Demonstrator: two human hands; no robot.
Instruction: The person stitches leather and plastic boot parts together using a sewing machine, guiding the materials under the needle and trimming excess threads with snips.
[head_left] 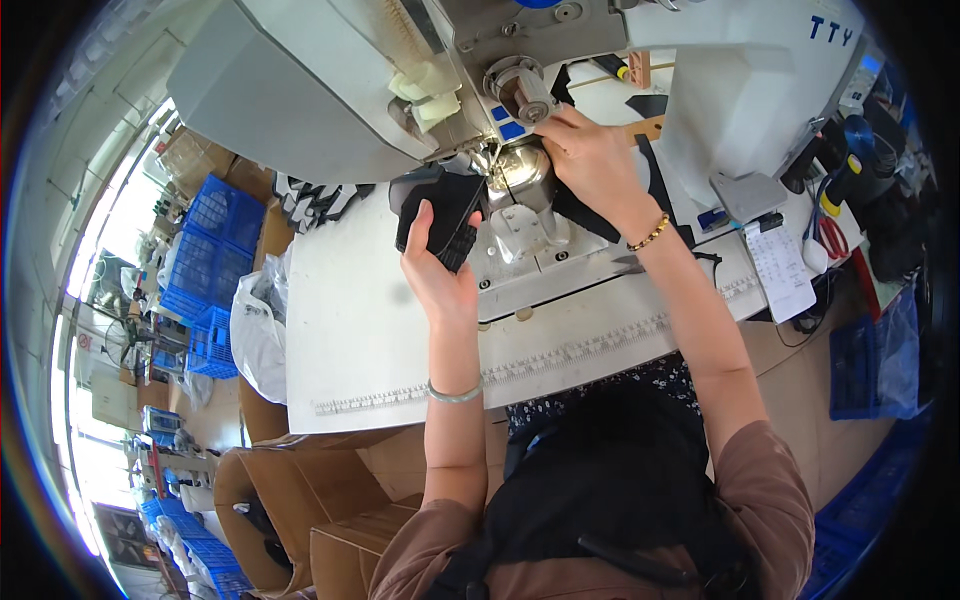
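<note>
My left hand (440, 275) grips a black stitched workpiece (437, 205), with the thumb on its near face and the fingers curled at its right side. Its upper edge lies against the needle area of a large white sewing machine (290, 90). My right hand (598, 170) is raised on the other side of the needle, with bent fingers close together beside a round metal wheel (522, 88). Whatever those fingertips pinch is hidden. Below them is a shiny metal machine part (525, 172). More black material (590, 215) lies beneath my right hand.
A ruler strip (500, 362) runs along the near edge of the white table (345, 300). Patterned black-and-white pieces (325, 200) lie at the left. Red-handled scissors (832, 238) and a paper tag (778, 265) are at the right. Cardboard boxes (300, 490) and blue crates (215, 250) stand left.
</note>
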